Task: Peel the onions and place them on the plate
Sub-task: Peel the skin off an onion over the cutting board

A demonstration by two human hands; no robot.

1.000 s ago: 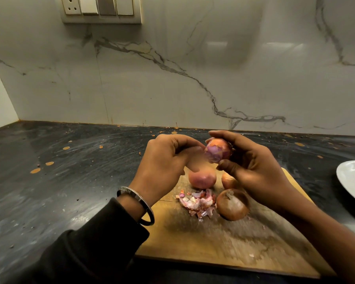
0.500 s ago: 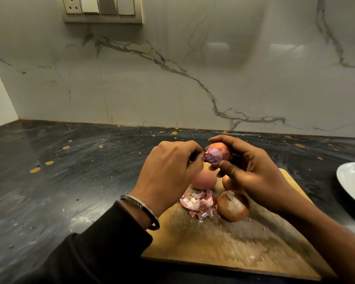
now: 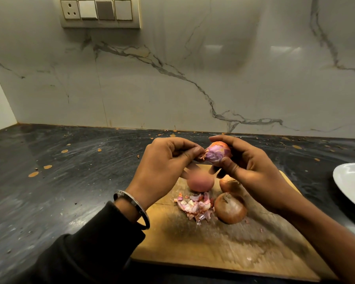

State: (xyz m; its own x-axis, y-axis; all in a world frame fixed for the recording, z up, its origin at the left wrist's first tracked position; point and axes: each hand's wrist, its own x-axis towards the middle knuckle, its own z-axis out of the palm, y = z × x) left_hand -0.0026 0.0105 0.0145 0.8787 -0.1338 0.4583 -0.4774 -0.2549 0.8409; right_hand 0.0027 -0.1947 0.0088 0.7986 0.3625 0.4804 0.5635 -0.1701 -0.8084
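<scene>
Peeling in progress, centre of the frame above the cutting board: the right hand has its grip closed around a half-peeled onion, purple flesh exposed, while the left hand pinches a loose skin tag at the onion's tip; the onion's long axis lies roughly level, tip pointing frame-left. The next move probably calls for pulling that tag away; orange skin remains on the top, three onions wait on the board, and the plate sits at the right edge.

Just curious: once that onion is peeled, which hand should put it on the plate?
Probably the right hand: it already holds the onion, and the plate sits on its side. The left hand only pinches skin.
</scene>
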